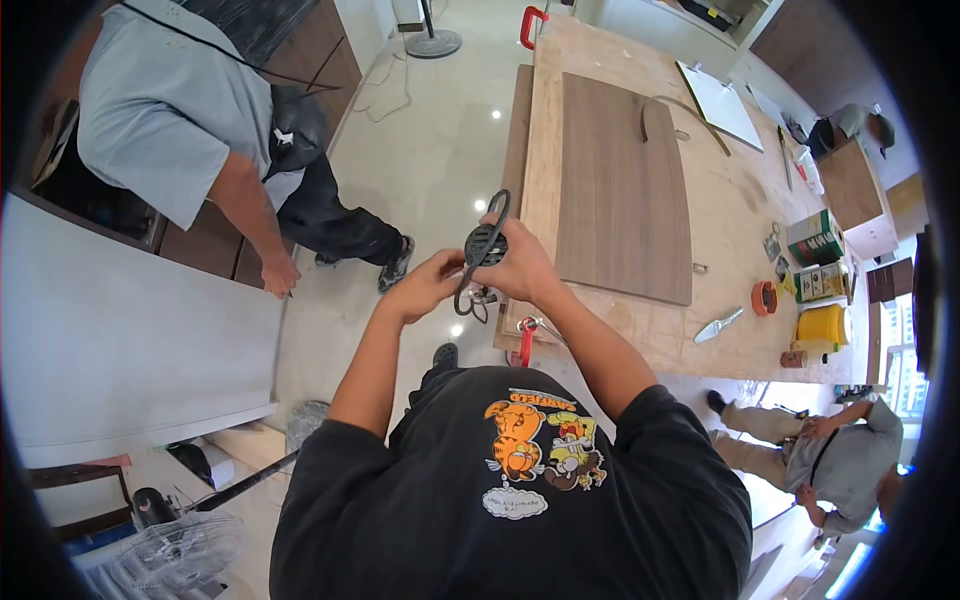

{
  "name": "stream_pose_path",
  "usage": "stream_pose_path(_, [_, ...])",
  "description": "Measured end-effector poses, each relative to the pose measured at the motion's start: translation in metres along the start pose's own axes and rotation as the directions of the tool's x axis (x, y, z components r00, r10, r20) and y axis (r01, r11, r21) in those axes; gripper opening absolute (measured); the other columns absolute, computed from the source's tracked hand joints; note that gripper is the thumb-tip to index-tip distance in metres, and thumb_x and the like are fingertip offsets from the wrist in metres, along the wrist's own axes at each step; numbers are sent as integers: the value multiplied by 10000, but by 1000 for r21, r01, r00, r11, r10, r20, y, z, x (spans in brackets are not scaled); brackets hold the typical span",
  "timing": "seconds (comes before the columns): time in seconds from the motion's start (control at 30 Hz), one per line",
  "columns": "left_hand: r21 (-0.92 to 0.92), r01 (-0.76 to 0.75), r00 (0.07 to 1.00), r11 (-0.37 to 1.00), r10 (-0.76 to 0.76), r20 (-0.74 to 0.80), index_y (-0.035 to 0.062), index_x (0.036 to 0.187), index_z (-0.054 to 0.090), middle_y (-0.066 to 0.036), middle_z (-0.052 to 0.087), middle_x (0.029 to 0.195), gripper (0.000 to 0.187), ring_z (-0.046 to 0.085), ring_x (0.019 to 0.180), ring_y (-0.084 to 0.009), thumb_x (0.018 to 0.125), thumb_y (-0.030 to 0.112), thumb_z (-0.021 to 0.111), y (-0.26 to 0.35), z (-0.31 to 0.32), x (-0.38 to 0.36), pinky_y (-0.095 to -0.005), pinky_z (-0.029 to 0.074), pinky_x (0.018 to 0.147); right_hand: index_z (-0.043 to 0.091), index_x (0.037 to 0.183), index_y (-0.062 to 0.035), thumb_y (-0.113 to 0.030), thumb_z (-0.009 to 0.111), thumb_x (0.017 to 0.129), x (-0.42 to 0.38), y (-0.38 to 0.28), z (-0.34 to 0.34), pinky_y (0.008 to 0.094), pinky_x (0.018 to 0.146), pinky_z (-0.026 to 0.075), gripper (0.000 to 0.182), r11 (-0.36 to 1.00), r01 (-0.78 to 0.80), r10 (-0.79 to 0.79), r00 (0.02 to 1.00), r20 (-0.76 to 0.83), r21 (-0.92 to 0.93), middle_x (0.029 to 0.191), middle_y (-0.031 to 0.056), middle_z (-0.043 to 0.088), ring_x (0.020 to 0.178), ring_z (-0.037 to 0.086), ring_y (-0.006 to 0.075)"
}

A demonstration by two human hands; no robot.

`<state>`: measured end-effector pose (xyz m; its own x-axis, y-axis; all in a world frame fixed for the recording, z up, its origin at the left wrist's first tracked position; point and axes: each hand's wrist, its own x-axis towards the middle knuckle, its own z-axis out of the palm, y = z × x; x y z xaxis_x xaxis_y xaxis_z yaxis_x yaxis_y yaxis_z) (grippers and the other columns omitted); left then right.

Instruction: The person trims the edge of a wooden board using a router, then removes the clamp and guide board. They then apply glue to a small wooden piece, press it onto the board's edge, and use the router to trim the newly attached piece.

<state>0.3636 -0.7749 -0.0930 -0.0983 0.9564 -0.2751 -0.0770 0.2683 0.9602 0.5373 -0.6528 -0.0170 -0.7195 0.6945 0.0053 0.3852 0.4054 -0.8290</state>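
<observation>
Two bare hands meet at the centre of the view, above the near edge of a plywood workbench (pixel 720 230). The right hand (pixel 520 265) has its fingers closed around a small black tool body (pixel 485 243), thumb pressed near its top. A dark looped cable (pixel 478 262) runs from it, arching up toward twelve o'clock and hanging down toward six. The left hand (pixel 430 283) comes in from nine o'clock, fingertips pinched on the lower part of that cable.

At two o'clock of the hands a walnut veneer panel (pixel 620 190) lies flat on the bench. A red clamp (pixel 524 338) grips the bench edge just below the hands. Farther toward three o'clock sit an orange tape roll (pixel 764 297), a trowel (pixel 718 325) and a yellow container (pixel 822 325).

A co-worker (pixel 200 110) stands at ten o'clock, one hand resting on a large white board (pixel 130 340).

The hanging loop looks likely to snag on the clamp handle, and a slack pinch could let the cable slip and the tool drop to the glossy floor.
</observation>
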Motion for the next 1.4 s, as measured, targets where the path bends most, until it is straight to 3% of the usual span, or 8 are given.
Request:
stream_pose_path(0.37, [252,-310,852,917,386,-355,19,924,648,-19,676,797,127,611,737,-68,963,137,672,65,-48,-50,-237,484,656,562,1286,-61,-277,860,640,3,5,6,388,953,514,743,996,51,-53,998,-29,-72,1144,170,647,1063,652,327])
stream_pose_path(0.53, [648,31,637,761,485,-600,23,1017,662,-203,714,914,262,694,843,-350,1008,264,559,56,-110,18,-397,539,763,562,1288,-59,-290,865,653,1,-1,6,374,951,516,741,996,47,-48,999,-11,-73,1136,165,647,1052,657,302])
stream_pose_path(0.67, [819,134,950,558,163,-266,34,1059,669,-259,685,1079,309,643,1046,-442,1032,248,449,-7,-115,38,-500,505,884,556,1297,-57,-300,870,657,1,-11,2,360,951,517,753,998,-26,28,999,23,-57,1134,158,649,1055,658,273])
stream_pose_path(0.8, [584,48,978,811,79,-191,10,990,642,-178,677,847,250,651,792,-302,992,258,607,-12,-75,-6,-400,505,736,553,1286,-76,-279,862,652,1,-6,5,390,960,510,735,999,5,-4,1000,27,-38,1185,163,615,1096,630,322])
stream_pose_path(1.0, [369,-306,812,878,443,-380,22,922,614,-16,576,724,197,513,672,-111,892,146,764,-6,-84,-35,-293,439,624,553,1300,-67,-281,871,652,2,-14,2,378,978,506,753,996,-11,14,999,30,-89,1217,153,617,1121,631,291])
stream_pose_path(1.13, [56,-282,703,958,246,-667,10,936,624,1,560,743,179,557,717,-85,876,93,771,47,-84,-23,-298,461,638,552,1305,-67,-287,877,649,2,-14,4,377,982,504,764,997,-9,12,999,36,-80,1222,146,618,1127,631,290])
stream_pose_path(1.27, [564,-207,638,799,547,-542,5,921,696,-94,664,769,166,632,693,-202,903,167,729,32,-103,24,-351,505,693,551,1319,-59,-293,886,643,4,-15,3,361,994,502,790,997,-22,26,999,43,-79,1231,134,627,1140,635,267])
stream_pose_path(1.4, [545,64,956,836,106,-275,13,919,714,-104,696,811,265,655,751,-215,947,273,674,-28,-112,42,-362,516,723,551,1318,-57,-286,886,644,3,-21,0,359,994,505,787,995,-47,52,997,53,-85,1227,141,628,1135,639,272])
